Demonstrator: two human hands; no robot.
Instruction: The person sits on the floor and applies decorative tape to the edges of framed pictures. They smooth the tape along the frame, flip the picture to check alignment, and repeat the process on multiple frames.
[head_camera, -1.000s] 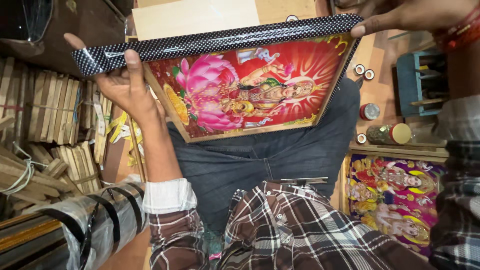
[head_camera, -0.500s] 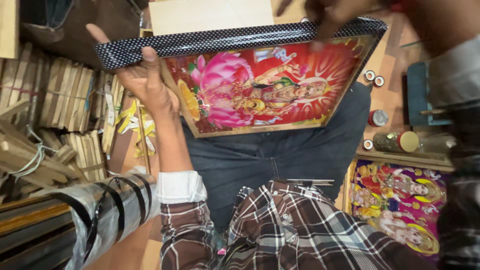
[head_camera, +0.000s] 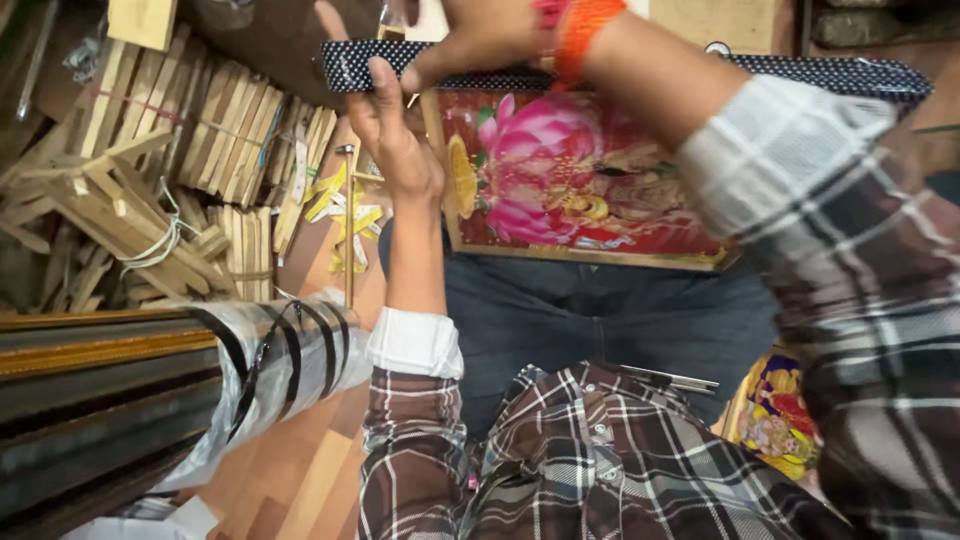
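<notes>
Head view, looking down over the person's lap. A picture (head_camera: 590, 180), a bright print with a large pink lotus on a red ground edged by a thin golden border, rests tilted on the person's dark trousers (head_camera: 600, 320). Along its far edge lies a dark frame moulding (head_camera: 820, 75) speckled with small white dots, running from above the print's upper left corner off to the right.

The left hand (head_camera: 395, 140) reaches up from the plaid sleeve (head_camera: 410, 440) with its white cuff; its fingers lie against the left end of the moulding and the palm sits just beside the print's left edge, grasping that end. The right hand (head_camera: 480, 40) crosses over from the right, an orange thread band (head_camera: 580, 30) on the wrist, and closes down on the same left end of the moulding, touching it right next to the left hand's fingertips. The right forearm, blurred, covers much of the print's right side.

On the floor to the left lie bundles of short wooden sticks (head_camera: 160, 170), some tied with string. Nearer, long frame mouldings wrapped in clear plastic (head_camera: 150, 390) stretch away left. Yellow paper scraps (head_camera: 345, 215) lie beside the left wrist. At lower right, part of another colourful print (head_camera: 780, 420) shows.
</notes>
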